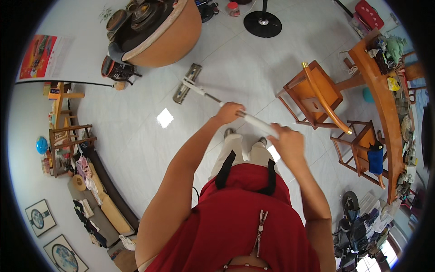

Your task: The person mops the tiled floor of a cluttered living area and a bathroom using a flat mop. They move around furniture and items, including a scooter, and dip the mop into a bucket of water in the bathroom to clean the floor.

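Note:
A flat mop (195, 86) with a long pole reaches from my hands out to the floor ahead, slightly to the left. Its narrow rectangular head (183, 90) rests on the pale, shiny tiles. My left hand (229, 112) is wrapped around the middle of the pole. Closer to my body, on the right, my right hand (288, 141) grips the white upper part of the handle. The right fingers are a little blurred, and the end of the handle is hidden behind that hand. My feet (229, 132) stand on the tiles below the pole.
Ahead left is a large brown, rounded stand (172, 41). A black round base (263, 24) with a pole stands at the top. On the right are a wooden chair (317, 93), a second chair (362, 147) and a long wooden table (380, 99). A sofa (106, 199) runs along the left.

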